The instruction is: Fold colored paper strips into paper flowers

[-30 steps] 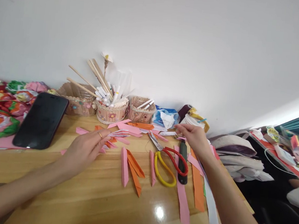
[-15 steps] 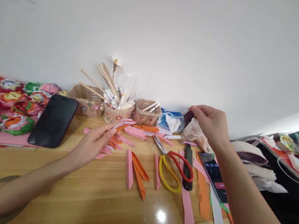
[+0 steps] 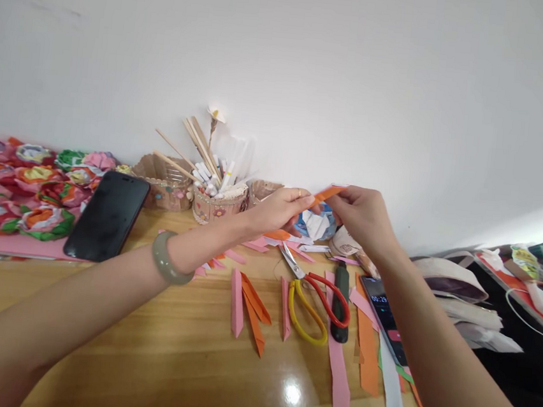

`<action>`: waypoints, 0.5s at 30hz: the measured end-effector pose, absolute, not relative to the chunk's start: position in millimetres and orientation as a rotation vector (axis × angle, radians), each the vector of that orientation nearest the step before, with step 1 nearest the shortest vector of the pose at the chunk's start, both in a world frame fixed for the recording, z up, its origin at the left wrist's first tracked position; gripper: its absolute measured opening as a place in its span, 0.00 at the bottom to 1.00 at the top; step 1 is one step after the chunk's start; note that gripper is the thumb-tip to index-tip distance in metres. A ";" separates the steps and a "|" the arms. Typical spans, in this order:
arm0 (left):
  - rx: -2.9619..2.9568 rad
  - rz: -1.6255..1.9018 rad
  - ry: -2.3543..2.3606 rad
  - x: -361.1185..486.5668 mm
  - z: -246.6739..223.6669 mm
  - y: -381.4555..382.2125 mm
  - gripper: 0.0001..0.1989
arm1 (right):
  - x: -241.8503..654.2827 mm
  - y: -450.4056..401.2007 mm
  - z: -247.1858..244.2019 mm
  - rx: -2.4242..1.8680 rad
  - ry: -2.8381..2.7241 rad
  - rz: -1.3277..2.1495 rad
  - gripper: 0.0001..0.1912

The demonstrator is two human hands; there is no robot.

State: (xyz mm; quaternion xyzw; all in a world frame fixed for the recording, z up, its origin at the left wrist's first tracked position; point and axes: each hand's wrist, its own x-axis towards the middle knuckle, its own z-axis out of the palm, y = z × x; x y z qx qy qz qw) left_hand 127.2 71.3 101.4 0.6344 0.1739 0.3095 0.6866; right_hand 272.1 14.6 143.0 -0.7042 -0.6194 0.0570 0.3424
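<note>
Orange paper piece [image 3: 329, 192] lifted clear of the table [image 3: 166, 347], pinched at both ends above the mess of cut strips. Left hand [image 3: 278, 209] swung across from the folded pink and white bundle held half a second ago, thumb and forefinger now closed on the near end of the piece, bundle gone from view. Right hand [image 3: 363, 217] came off the paper cup [image 3: 344, 241] by the wall and met the left in mid-air, fingertips nipped tight on the far end, remaining fingers curled under. Looked very much like a switch from sorting to working on a single piece, both hands committed to it. Scissors [image 3: 313, 300] with red and yellow handles left flat on the wood below, untouched. Dark phone [image 3: 107, 216] propped at the left as before, second phone [image 3: 385, 317] with a running timer lying by the right forearm. Jade-green bangle [image 3: 167, 259] slid into view on the left wrist
</note>
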 end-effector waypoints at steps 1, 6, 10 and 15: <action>1.442 0.694 0.403 130.5 100.2 73.3 0.12 | 273.7 14.8 141.6 -1.830 -1.641 0.134 0.14; 1.461 0.797 0.537 130.5 98.0 83.7 0.14 | 290.4 13.3 134.6 -1.806 -1.726 0.244 0.18; 1.480 0.826 0.545 126.4 92.7 84.8 0.13 | 297.1 13.1 125.1 -1.814 -1.607 0.369 0.19; 1.364 0.911 0.573 115.1 83.9 74.8 0.12 | 288.6 16.5 116.8 -1.736 -1.440 0.425 0.17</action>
